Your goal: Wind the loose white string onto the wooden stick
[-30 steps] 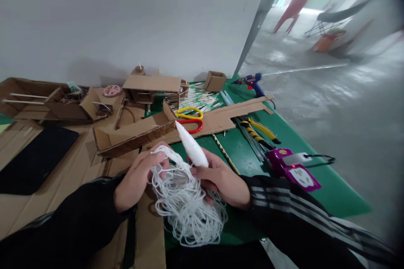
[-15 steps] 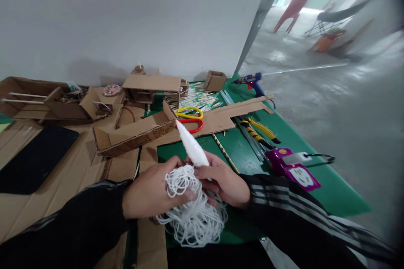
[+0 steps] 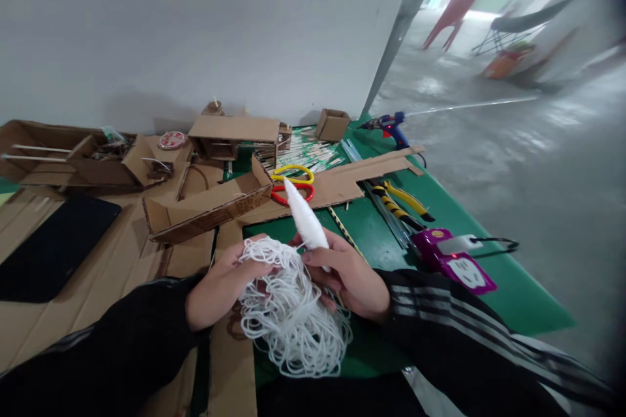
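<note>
Two hands at the lower centre of the frame hold a tangle of white cord (image 3: pixel 296 329) and a white spindle (image 3: pixel 307 218).
The left hand (image 3: pixel 220 290) curls around the top loops of the cord, its thumb pressed over them; the right hand (image 3: pixel 355 273) pinches the spindle's lower end between thumb and fingers, the tip pointing up and left. The cord hangs below and between both hands, toward the bottom edge. Beyond the tip, at centre, lie scissors (image 3: pixel 304 184) with yellow and red handles, beside a cardboard tray (image 3: pixel 215 214). Pliers (image 3: pixel 395 203) and a purple power strip (image 3: pixel 452 260) sit right of centre.
</note>
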Demonstrator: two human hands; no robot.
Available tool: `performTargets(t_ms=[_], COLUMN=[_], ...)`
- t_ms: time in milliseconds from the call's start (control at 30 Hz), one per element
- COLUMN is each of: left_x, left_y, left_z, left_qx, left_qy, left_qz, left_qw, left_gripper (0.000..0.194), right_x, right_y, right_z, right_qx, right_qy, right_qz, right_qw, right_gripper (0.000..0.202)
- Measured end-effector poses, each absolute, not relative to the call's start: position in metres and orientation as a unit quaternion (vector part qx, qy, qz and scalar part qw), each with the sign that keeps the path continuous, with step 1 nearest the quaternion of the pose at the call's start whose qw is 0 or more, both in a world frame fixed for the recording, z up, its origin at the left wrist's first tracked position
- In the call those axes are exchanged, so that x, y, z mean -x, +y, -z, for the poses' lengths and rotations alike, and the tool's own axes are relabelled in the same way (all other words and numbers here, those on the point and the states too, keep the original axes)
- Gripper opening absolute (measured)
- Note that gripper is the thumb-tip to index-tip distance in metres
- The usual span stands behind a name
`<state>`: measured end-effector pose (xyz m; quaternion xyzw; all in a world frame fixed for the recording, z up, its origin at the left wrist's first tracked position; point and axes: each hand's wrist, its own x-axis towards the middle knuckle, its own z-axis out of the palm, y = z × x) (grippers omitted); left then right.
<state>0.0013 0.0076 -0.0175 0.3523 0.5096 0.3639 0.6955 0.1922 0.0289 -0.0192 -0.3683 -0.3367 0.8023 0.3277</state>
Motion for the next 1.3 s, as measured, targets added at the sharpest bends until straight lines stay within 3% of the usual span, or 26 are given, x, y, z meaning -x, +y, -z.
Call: performTargets(t_ms=[167,400,733,967,1067,1200,1300], left_x=[-0.001,-0.006,-0.004,-0.008,-0.007,-0.002,0.0], left_y=[0.007,0.006,0.009,0.006,0.005,0.002,-0.002], left_z=[0.02,0.016,0.019,0.017,0.015,0.015,0.017], left_qx=[-0.374,-0.424,-0.432,-0.471,-0.579,-0.752,-0.787], left_qy=[0.435,0.439,0.426,0.453,0.468,0.486,0.502], left_qz=[-0.353,-0.343,-0.339,-0.307,-0.307,-0.283,-0.255], left_qw=[0.739,0.715,0.719,0.692,0.593,0.344,0.25], left_gripper=[0.012,0.02,0.016,0.016,0.008,0.01,0.012], right_x=[-0.191,-0.19,-0.193,-0.195,-0.194,-0.192,-0.193], right_y=[0.03,0.029,0.029,0.029,0.028,0.026,0.025], right_z=[0.019,0.02,0.02,0.021,0.02,0.02,0.02], right_qx=[0.371,0.341,0.331,0.351,0.353,0.361,0.371], right_qy=[-0.336,-0.314,-0.332,-0.413,-0.421,-0.41,-0.408], right_qz=[-0.799,-0.815,-0.818,-0.786,-0.78,-0.772,-0.762], right_qw=[0.334,0.349,0.334,0.297,0.3,0.325,0.339], right_gripper=[0.018,0.02,0.018,0.044,0.044,0.04,0.033])
